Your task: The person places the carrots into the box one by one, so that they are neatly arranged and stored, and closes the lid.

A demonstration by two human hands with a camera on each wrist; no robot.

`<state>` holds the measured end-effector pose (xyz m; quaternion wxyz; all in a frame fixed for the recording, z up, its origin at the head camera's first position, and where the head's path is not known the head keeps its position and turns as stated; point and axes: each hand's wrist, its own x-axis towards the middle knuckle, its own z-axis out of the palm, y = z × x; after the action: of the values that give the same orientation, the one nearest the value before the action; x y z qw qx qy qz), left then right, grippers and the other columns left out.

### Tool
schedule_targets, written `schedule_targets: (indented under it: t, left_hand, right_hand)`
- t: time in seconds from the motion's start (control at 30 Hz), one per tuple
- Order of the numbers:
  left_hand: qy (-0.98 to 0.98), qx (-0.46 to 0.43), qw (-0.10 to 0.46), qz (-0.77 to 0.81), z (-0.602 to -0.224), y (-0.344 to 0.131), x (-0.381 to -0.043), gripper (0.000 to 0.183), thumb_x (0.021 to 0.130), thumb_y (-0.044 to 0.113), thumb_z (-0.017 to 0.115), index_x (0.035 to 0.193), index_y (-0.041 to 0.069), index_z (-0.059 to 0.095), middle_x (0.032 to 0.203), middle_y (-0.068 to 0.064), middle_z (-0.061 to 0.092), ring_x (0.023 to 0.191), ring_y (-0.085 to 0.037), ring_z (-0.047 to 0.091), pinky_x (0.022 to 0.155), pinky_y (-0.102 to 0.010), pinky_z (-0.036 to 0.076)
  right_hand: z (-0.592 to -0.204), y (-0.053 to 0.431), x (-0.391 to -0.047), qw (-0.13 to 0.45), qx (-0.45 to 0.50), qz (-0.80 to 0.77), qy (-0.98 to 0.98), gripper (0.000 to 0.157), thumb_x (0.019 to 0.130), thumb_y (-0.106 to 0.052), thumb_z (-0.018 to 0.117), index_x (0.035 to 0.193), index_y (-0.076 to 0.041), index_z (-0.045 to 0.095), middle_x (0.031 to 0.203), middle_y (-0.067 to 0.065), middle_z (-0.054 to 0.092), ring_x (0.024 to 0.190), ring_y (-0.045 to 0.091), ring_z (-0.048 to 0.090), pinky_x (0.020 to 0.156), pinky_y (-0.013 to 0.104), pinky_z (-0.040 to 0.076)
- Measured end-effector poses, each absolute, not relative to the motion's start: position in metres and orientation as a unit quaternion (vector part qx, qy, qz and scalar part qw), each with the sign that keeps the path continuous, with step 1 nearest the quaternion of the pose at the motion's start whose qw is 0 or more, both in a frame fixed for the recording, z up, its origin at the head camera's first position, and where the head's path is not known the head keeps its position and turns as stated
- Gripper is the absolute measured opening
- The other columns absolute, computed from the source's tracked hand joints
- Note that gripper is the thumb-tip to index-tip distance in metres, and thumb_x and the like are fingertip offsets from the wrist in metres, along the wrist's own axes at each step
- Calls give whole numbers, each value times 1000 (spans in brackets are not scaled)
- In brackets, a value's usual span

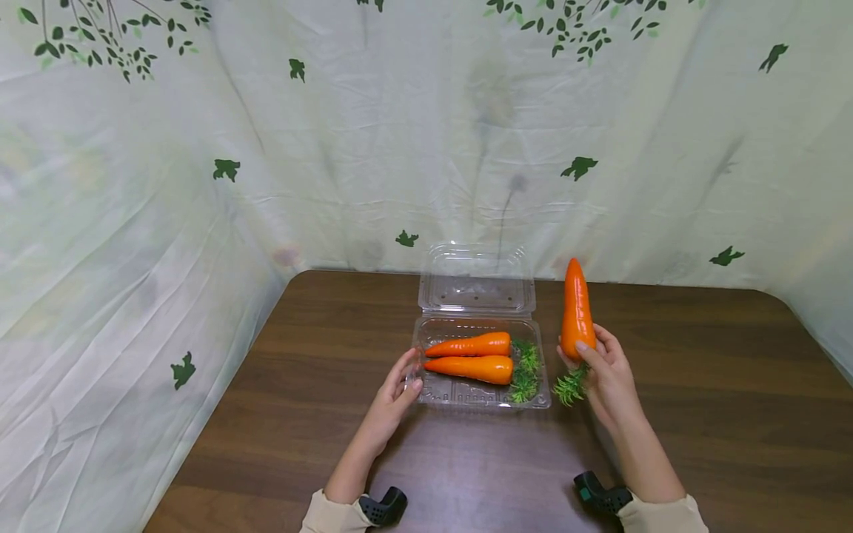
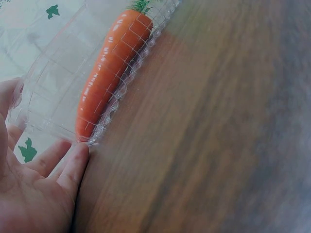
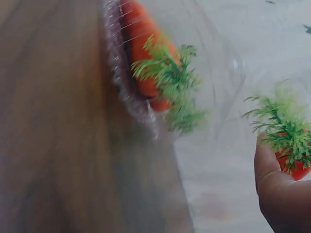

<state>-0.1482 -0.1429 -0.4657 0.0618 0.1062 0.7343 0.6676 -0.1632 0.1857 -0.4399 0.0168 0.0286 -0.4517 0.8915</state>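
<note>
A clear plastic clamshell box (image 1: pixel 466 400) stands on the table with its lid (image 1: pixel 476 285) raised behind it. Two orange carrots lie side by side in it, the rear carrot (image 1: pixel 469 345) and the front carrot (image 1: pixel 473 369), their green leafy tops (image 1: pixel 526 374) at the right end. My left hand (image 1: pixel 395 396) holds the box's left end, with fingers (image 2: pixel 73 165) against its corner in the left wrist view. To the right of the box, my right hand (image 1: pixel 608 376) grips a third carrot (image 1: pixel 576 311) near its leafy end, tip pointing up and away.
The brown wooden table (image 1: pixel 700 385) extends to both sides and toward me. A pale curtain (image 1: pixel 373 148) with leaf prints hangs behind the table and along its left side. Dark wrist devices (image 1: pixel 384 507) sit on both forearms.
</note>
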Motion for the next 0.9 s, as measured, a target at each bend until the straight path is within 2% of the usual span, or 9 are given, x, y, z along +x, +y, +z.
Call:
schedule_targets:
  t: [0.17,0.27,0.4,0.5,0.57,0.7,0.8,0.9]
  left_hand:
    - [737,105,63,664,-466,-144,-148,54,93,12,48,141,7,23,137,-23,32,124,-35,31,95,-50,30]
    - [740,103,65,662,-465,-144,-148,55,93,13,48,142,8,23,137,-23,32,124,-34,31,95,-49,31]
    - [738,102,66,664,-465,-143,-148,55,93,13,49,142,8,23,136,-23,32,123,-35,32,94,-48,33]
    - [735,105,63,667,-470,-144,-150,54,93,13,49,141,11,25,136,-22,33,123,-34,32,95,-48,32]
    - [736,104,58,667,-478,-146,-153,54,93,15,50,141,15,27,136,-18,35,124,-31,32,95,-47,32]
    - [736,103,62,666,-476,-146,-152,53,93,17,50,141,18,27,138,-16,34,125,-29,31,97,-48,29]
    - [736,101,69,666,-464,-144,-148,54,93,14,49,141,12,25,138,-19,31,126,-32,29,98,-49,27]
    - [736,101,69,665,-464,-144,-148,54,93,13,49,142,12,25,138,-19,31,125,-32,30,97,-49,29]
  right_hand:
    - [-430,172,-173,22,40,877,-478,40,91,1,47,126,-10,29,124,9,35,96,18,58,83,26,45]
    - [-426,163,-180,39,48,861,-505,39,90,2,48,124,-10,32,122,8,37,97,15,52,81,22,44]
    - [-425,152,-189,54,63,843,-532,39,89,4,48,123,-12,35,120,6,39,99,17,43,77,20,42]
    - [-425,146,-196,60,74,835,-542,42,88,5,50,124,-12,36,120,6,40,100,18,43,76,21,42]
    - [-425,144,-200,64,81,827,-553,43,88,4,52,125,-11,37,120,5,41,101,19,43,77,21,42]
    - [-427,139,-206,65,88,807,-580,46,86,2,55,126,-10,37,121,5,42,104,20,44,81,22,43]
    - [-430,136,-209,64,99,791,-601,46,86,2,57,126,-9,37,122,5,42,106,20,44,84,23,42]
    - [-433,135,-209,61,113,774,-621,46,84,4,58,124,-7,37,122,5,43,106,19,44,85,22,42]
